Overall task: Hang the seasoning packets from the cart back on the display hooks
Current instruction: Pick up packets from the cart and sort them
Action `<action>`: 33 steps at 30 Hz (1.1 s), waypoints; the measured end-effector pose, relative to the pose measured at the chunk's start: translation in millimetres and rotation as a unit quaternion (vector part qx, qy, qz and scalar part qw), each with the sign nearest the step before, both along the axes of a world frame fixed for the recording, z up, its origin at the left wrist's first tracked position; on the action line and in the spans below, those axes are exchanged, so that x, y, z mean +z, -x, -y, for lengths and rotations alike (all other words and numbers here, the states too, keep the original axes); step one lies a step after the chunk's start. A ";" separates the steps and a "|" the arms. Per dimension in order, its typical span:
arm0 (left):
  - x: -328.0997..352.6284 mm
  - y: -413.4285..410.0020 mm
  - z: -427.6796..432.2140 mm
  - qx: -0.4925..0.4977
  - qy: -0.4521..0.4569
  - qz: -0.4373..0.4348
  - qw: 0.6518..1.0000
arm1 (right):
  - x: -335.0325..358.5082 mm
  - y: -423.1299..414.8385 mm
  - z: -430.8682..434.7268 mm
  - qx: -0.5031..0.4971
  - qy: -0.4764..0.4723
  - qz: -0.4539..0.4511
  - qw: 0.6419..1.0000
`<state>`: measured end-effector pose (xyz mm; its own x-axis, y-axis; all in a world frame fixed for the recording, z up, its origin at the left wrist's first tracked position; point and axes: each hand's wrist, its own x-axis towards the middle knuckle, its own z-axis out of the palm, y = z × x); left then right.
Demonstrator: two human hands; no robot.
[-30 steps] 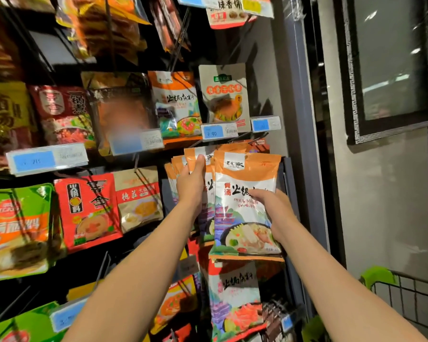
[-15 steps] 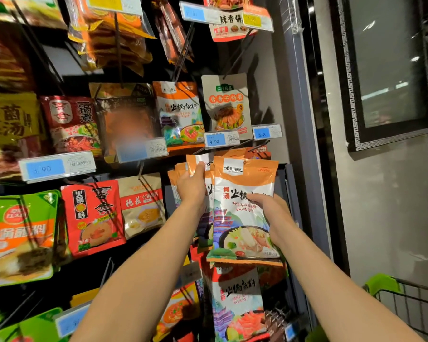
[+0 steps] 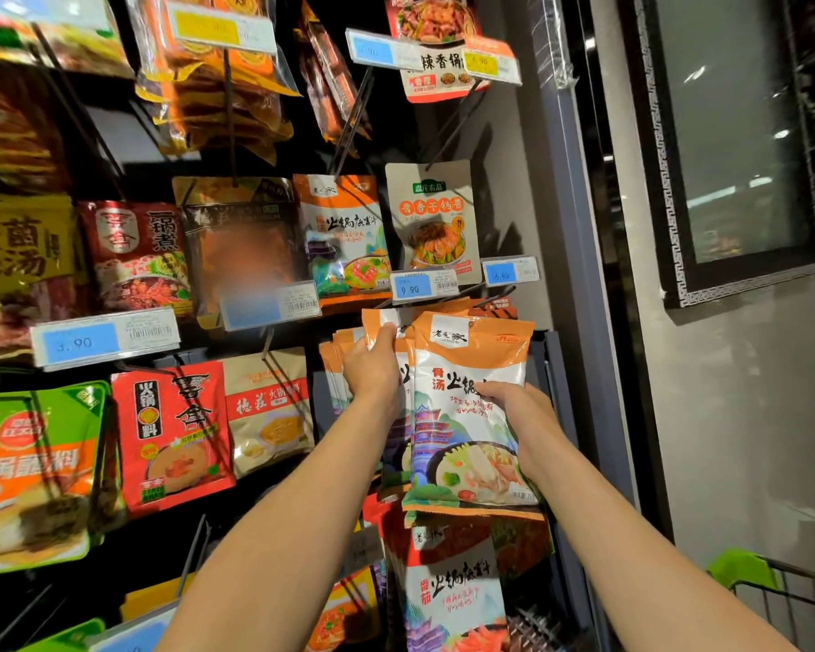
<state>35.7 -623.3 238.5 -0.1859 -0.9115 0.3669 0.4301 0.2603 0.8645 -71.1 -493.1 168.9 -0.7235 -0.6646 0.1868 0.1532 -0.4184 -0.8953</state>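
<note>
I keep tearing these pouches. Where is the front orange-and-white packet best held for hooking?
Hold the front orange-and-white packet by its right edge mid-height, coming from the right, as the right hand does. It hangs flat and upright, leaving the top hole free; the left hand steadies the packets behind.

Two hands [image 3: 372, 369] reach among the hanging seasoning packets [image 3: 471, 411], with two blue price tags [image 3: 412, 287] just above them and one green cart [image 3: 772, 590].

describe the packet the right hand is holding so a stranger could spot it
Find the grey post at the rack's right edge. Just left of it, under the 9.90 tag, the right hand grips an orange-topped white packet, frontmost there, showing a pale soup bowl.
</note>
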 end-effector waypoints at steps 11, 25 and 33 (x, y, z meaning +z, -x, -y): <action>-21.1 -3.6 5.5 -0.023 0.001 0.011 1.000 | -17.3 -0.6 0.8 0.007 -0.018 -0.013 1.000; -11.3 -5.9 -2.3 -0.047 -0.026 -0.019 0.998 | -20.4 -4.7 -14.4 0.012 -0.012 -0.012 1.000; -4.3 2.0 -3.0 -0.044 -0.026 -0.011 0.999 | -16.8 -2.3 -13.5 0.009 -0.009 -0.001 1.000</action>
